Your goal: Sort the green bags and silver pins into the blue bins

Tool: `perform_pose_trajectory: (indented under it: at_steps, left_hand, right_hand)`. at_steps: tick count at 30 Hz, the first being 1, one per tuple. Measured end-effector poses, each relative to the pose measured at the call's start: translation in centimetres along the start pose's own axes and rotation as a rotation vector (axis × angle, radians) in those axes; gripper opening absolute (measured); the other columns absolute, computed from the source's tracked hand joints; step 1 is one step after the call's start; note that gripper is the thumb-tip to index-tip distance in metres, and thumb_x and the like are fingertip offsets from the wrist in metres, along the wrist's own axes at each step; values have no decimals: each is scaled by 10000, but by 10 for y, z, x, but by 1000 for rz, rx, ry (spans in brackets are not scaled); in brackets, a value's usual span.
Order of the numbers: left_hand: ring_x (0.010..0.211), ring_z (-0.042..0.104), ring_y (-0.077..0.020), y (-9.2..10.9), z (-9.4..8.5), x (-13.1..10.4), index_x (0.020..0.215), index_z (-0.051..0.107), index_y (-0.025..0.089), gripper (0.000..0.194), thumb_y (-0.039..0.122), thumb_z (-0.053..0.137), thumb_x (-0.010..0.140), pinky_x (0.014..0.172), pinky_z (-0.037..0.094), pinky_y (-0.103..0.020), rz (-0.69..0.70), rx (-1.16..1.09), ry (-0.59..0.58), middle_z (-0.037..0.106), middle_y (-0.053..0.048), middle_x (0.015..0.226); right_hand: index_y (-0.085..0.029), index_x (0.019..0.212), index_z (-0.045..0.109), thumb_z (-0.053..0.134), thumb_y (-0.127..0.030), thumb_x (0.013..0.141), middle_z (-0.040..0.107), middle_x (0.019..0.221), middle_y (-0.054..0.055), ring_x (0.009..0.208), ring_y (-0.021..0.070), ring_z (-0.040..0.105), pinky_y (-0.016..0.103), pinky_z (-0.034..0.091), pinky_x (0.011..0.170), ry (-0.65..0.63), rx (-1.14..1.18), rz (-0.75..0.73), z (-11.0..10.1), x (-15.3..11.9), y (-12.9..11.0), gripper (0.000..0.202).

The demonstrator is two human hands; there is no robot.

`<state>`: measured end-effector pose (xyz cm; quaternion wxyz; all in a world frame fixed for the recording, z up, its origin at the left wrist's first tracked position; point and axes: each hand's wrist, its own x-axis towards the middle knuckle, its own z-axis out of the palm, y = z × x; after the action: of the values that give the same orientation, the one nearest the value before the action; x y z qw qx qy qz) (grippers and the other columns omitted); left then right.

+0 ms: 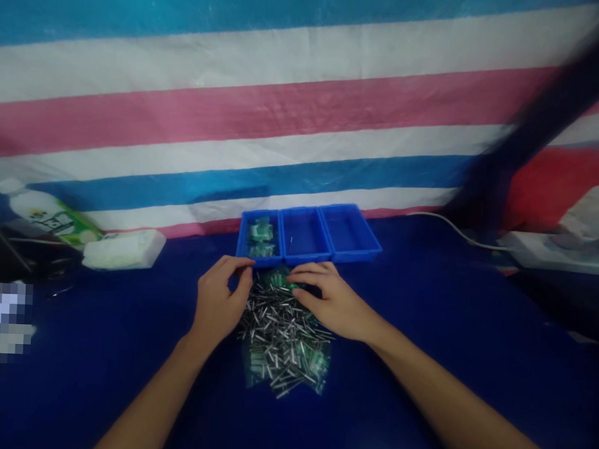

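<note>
A heap of thin silver metal pins, rivet-like point(280, 323), lies on the dark blue table, mixed with small clear-and-green plastic packets point(317, 363). My left hand point(222, 294) rests at the heap's upper left edge, thumb and fingers apart with nothing visible between them. On the opposite side my right hand point(333, 299) has its fingers spread over the heap's upper right, its fingertips at a green packet point(278, 278). Whether they touch it is unclear. Just behind the heap, the left blue tray point(241, 238) holds several green packets.
The middle blue tray point(306, 235) has one thin pin in it; the right blue tray point(351, 233) adjoins it. At left are a tissue pack point(124, 250) and a white-and-green bottle point(49, 213). A power strip point(559, 252) with a white cable lies right. A striped sheet point(284, 111) hangs behind.
</note>
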<state>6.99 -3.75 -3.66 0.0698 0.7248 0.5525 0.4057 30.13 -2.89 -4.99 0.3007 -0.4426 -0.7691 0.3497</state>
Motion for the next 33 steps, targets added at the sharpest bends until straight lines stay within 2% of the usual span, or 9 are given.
perform_pose_trajectory:
  at_steps: [5,9,14,18,22,26,28,30,33]
  left_hand:
    - [814,639,-168,-4,6,-1,986,712,200,163,235,561,936,763,485,-301,-52,-19,-153,703,-17,931]
    - [910,652,-197,-6,7,-2,991,709,206,164,248,560,940,826,484,-337,-76,-18,-197,705,-30,989]
    - [900,640,-196,-7,5,-3,1085,693,214,200,288,554,961,831,491,-344,-91,-48,-172,679,-35,1009]
    - [904,624,-185,-6,2,-3,1225,642,230,286,333,556,973,842,503,-342,-83,-101,-141,643,-48,1122]
    - [1043,606,-215,-5,1,-4,1340,575,273,396,387,594,961,910,497,-374,-32,-152,-209,618,-62,1260]
    - [1113,592,-228,-4,3,-5,1412,519,302,491,382,634,941,956,476,-411,-17,-247,-281,644,-60,1251]
    - [1067,614,-222,-2,2,-4,1321,601,288,400,362,647,931,930,484,-404,-59,-289,-303,674,-52,1191]
    - [941,640,-202,3,1,-4,1120,701,254,226,347,656,919,852,502,-375,-112,-337,-315,710,-37,1047]
    - [747,620,-164,11,-1,-4,922,726,223,143,354,675,898,703,500,-321,-190,-445,-293,701,-14,841]
  right_hand:
    - [-299,1214,709,594,-382,958,614,1345,55,1344,296,419,582,340,1118,-91,30,-4,-2,-1,-5,293]
    - [-294,1196,718,596,-379,959,644,1290,69,1329,322,431,635,332,1100,-85,3,6,1,-2,-5,280]
    - [-295,1238,682,582,-380,970,627,1314,57,1303,302,449,587,401,1073,-10,-55,-97,1,-5,-8,299]
    - [-293,1284,649,617,-358,954,607,1337,60,1296,291,465,561,412,1087,44,-53,-174,-3,-7,-13,338]
    - [-291,1309,632,644,-291,934,590,1347,68,1283,273,494,527,435,1083,54,-6,-253,-6,-8,-18,375]
    - [-316,1305,633,647,-213,918,600,1327,52,1254,255,520,506,455,1058,54,53,-326,-10,-8,-22,401]
    - [-324,1279,648,661,-191,903,618,1297,42,1228,249,540,498,462,1047,59,102,-344,-12,-9,-24,399]
    - [-329,1249,665,672,-186,895,630,1270,36,1199,243,566,487,471,1034,75,183,-349,-12,-9,-24,382]
    - [-334,1266,644,679,-231,899,622,1267,45,1151,240,593,460,497,980,154,336,-295,-7,-9,-20,383]
